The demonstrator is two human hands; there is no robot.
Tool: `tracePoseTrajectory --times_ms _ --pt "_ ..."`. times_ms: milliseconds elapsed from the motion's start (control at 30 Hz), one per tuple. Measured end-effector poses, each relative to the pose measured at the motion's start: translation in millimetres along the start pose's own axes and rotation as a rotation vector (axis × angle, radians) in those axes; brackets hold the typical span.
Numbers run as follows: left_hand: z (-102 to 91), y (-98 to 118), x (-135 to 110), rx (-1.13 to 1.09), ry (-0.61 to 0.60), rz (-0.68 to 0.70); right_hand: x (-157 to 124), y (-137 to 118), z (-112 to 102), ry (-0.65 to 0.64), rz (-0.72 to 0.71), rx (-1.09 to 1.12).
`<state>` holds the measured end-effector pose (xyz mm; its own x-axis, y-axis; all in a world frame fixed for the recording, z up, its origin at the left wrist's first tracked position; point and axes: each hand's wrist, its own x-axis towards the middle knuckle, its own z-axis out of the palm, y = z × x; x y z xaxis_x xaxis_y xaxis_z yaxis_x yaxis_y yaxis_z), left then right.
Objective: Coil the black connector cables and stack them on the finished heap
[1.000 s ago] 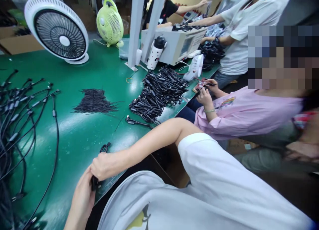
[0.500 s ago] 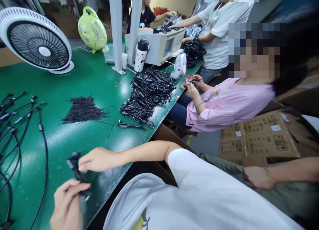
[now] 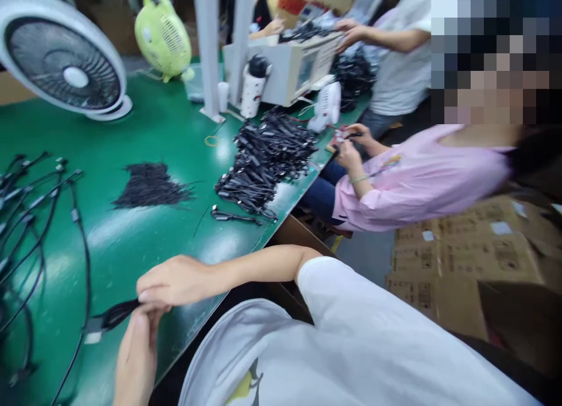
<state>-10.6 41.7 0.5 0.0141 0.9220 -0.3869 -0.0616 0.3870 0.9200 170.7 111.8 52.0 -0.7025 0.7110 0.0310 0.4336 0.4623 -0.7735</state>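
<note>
A folded black cable [image 3: 117, 315] with a pale-ended plug sticks out to the left from between my two hands. My right hand [image 3: 173, 281] reaches in from the right, fingers closed on the bundle's near end. From below comes my left hand [image 3: 137, 353], its fingers pressed together against the same cable and touching my right hand. The fingertips of both hands partly hide the cable. Above my hands lies a pile of thin black ties [image 3: 147, 186]. Loose unfolded black cables [image 3: 39, 218] spread over the table at the left.
On the green table [image 3: 105, 242] stand a white fan [image 3: 72, 72], a green fan [image 3: 164, 40] and a spotted bottle [image 3: 253, 87]. A heap of bundled cables [image 3: 267, 160] lies near the edge, a single bundle [image 3: 235, 215] below it. A co-worker in pink [image 3: 395, 189] sits beyond.
The cable bundle has swung round, so its plug now points left. My left hand has moved up and right to meet my right hand. The view has shifted slightly.
</note>
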Motion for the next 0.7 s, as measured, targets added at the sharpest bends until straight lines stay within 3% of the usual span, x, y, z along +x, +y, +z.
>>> tracePoseTrajectory --times_ms 100,167,367,467,567,700 --pt "17.7 6 0 -0.090 0.044 0.030 -10 -1 13 0.130 -0.058 -0.317" --pt "19.7 10 6 -0.075 -0.006 0.052 -12 7 19 0.214 -0.094 -0.499" --pt "19.8 20 13 0.215 0.030 0.205 -9 26 29 0.406 -0.246 -0.569" --pt "25.0 26 15 0.306 0.013 0.220 -10 27 32 0.363 -0.189 -0.531" --pt "27.5 29 22 0.414 0.007 0.235 -9 29 33 0.233 -0.025 -0.516" --pt "28.9 32 31 0.676 -0.038 0.443 -10 31 28 0.035 0.240 -0.412"
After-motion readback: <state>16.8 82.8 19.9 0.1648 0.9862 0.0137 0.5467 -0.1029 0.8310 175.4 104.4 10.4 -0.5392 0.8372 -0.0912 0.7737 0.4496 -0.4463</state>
